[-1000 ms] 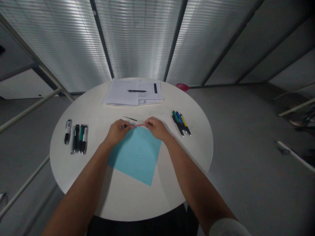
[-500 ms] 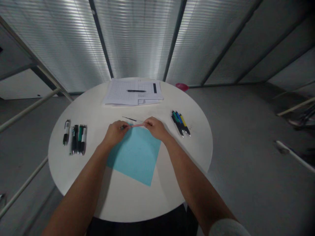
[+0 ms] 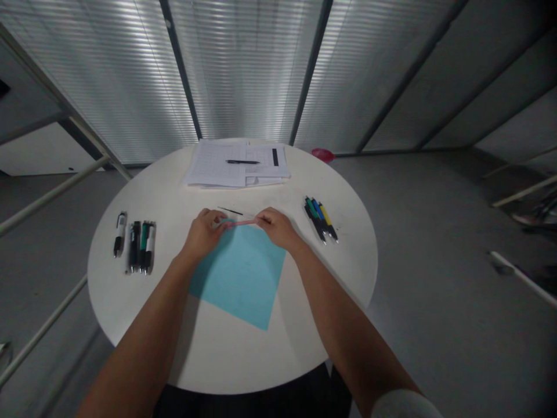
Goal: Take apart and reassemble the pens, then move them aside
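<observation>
My left hand (image 3: 206,231) is closed on the left end of a thin pink stick-like piece (image 3: 243,222), its thumb and forefinger curled into a ring. At the other end, my right hand (image 3: 275,226) pinches the same piece, whose exact kind I cannot make out. It lies level between them over the top edge of a light blue sheet (image 3: 239,273). Both hands rest close to that edge. Just beyond the pink piece, a thin dark pen refill (image 3: 230,210) lies on the white round table (image 3: 217,354).
Several pens (image 3: 140,247) lie at the left, with a single pen (image 3: 119,234) beside them. Another group of coloured pens (image 3: 321,219) is on the right. At the back, a black pen (image 3: 242,162) lies on stacked papers (image 3: 217,168). A pink object (image 3: 322,155) shows behind the table.
The fingers of my left hand have shifted, rounding into a ring; a dark spot seen between them before no longer shows. My right hand keeps its pinch. The view has moved slightly.
</observation>
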### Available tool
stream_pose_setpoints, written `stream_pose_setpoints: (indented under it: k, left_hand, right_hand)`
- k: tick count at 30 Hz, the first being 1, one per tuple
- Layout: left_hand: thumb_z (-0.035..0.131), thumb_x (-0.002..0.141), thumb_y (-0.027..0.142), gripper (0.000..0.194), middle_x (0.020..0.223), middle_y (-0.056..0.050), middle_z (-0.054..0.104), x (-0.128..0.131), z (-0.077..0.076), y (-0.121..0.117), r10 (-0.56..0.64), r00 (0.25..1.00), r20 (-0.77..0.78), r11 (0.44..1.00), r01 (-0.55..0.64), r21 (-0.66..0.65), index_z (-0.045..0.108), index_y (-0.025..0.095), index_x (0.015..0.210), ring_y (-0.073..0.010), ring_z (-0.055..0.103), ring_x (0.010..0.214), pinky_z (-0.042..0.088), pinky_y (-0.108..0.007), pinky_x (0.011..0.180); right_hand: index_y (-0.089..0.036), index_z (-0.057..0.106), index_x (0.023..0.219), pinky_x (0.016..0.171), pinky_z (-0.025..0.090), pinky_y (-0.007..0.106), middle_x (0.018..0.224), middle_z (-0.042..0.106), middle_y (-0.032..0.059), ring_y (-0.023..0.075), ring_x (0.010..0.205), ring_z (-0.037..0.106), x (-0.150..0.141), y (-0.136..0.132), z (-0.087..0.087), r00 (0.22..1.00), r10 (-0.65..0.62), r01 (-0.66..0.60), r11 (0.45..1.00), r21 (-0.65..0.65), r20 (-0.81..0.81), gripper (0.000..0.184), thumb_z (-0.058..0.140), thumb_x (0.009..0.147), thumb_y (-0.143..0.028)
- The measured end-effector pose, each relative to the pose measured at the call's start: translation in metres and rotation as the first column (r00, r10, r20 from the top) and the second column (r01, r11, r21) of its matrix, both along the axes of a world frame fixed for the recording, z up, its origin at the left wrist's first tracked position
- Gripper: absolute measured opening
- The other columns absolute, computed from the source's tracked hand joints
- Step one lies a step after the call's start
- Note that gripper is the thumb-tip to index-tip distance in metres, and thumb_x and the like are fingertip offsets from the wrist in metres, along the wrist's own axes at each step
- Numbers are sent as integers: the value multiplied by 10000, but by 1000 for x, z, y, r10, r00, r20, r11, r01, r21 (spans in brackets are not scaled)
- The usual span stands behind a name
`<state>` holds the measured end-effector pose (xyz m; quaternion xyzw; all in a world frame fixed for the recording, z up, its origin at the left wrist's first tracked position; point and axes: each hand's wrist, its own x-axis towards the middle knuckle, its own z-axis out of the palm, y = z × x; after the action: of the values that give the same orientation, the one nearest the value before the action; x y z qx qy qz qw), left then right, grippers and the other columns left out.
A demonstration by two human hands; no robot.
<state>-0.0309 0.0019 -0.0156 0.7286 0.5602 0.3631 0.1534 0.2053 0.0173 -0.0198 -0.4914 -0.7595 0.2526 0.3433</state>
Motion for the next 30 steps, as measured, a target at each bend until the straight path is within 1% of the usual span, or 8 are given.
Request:
stream_pose_setpoints:
  k: [3, 5, 10, 12, 15, 20, 24, 30]
  left_hand:
    - [607, 835, 332, 278, 954, -74, 558, 0, 2, 0, 46, 997, 63, 997, -50, 57, 676, 239, 1088, -169, 545, 747, 464, -326, 705]
    - [602, 840, 338, 282, 985, -74, 549, 0, 2, 0, 67, 993, 102, 996, -73, 59, 659, 242, 1099, -150, 523, 708, 463, -324, 692]
    - [620, 817, 400, 358, 940, -47, 607, 2, 1, 1, 146, 947, 288, 989, -142, -34, 594, 226, 1129, -134, 512, 638, 440, -304, 615]
    - [614, 817, 402, 310, 891, -47, 639, 3, 0, 2, 138, 932, 335, 990, -117, -82, 622, 212, 1062, -145, 539, 653, 438, -309, 627]
    - [618, 808, 398, 236, 816, -59, 659, 4, 1, 4, 125, 916, 380, 989, -82, -127, 660, 185, 900, -171, 575, 705, 443, -331, 685]
    - [648, 763, 384, 222, 752, -40, 637, 6, 9, 3, 181, 849, 496, 976, -95, -194, 656, 169, 820, -167, 561, 692, 430, -329, 691]
    - [654, 735, 329, 184, 741, -10, 609, 7, 16, 1, 215, 784, 582, 972, -117, -202, 646, 177, 838, -140, 534, 686, 425, -304, 695]
    - [622, 727, 300, 165, 727, 5, 576, 4, 14, 4, 245, 752, 612, 967, -145, -210, 631, 202, 859, -128, 499, 649, 417, -286, 639]
  right_hand:
    - [-187, 672, 838, 738, 404, 254, 870, 609, 13, 124, 811, 559, 1, 1, 0, 1000, 24, -24, 1000, 8, -20, 111, 578, 886, -220]
    - [-189, 673, 837, 754, 412, 258, 882, 609, 17, 127, 828, 564, 1, 1, 0, 999, 34, -34, 999, 14, -33, 111, 581, 887, -226]
    - [-193, 677, 834, 771, 423, 270, 891, 613, 19, 130, 836, 575, 0, 0, -1, 998, 37, -36, 999, 17, -51, 125, 576, 892, -238]
    - [-197, 680, 843, 771, 426, 270, 895, 616, 19, 131, 840, 578, 0, 1, -1, 997, 42, -41, 999, 20, -59, 129, 573, 896, -244]
    - [-202, 685, 862, 771, 430, 269, 904, 617, 19, 131, 849, 577, 1, 2, -3, 997, 51, -50, 999, 22, -64, 119, 578, 893, -243]
    - [-204, 685, 861, 760, 425, 270, 899, 615, 19, 130, 836, 572, 1, 2, -4, 998, 39, -38, 999, 17, -50, 129, 571, 896, -254]
    - [-195, 680, 865, 750, 421, 265, 899, 610, 18, 126, 825, 570, 1, 2, -4, 998, 27, -26, 1000, 11, -55, 133, 563, 898, -249]
    - [-187, 676, 866, 744, 420, 259, 892, 605, 17, 122, 813, 563, 1, 1, -3, 998, 29, -28, 999, 25, -58, 112, 573, 888, -223]
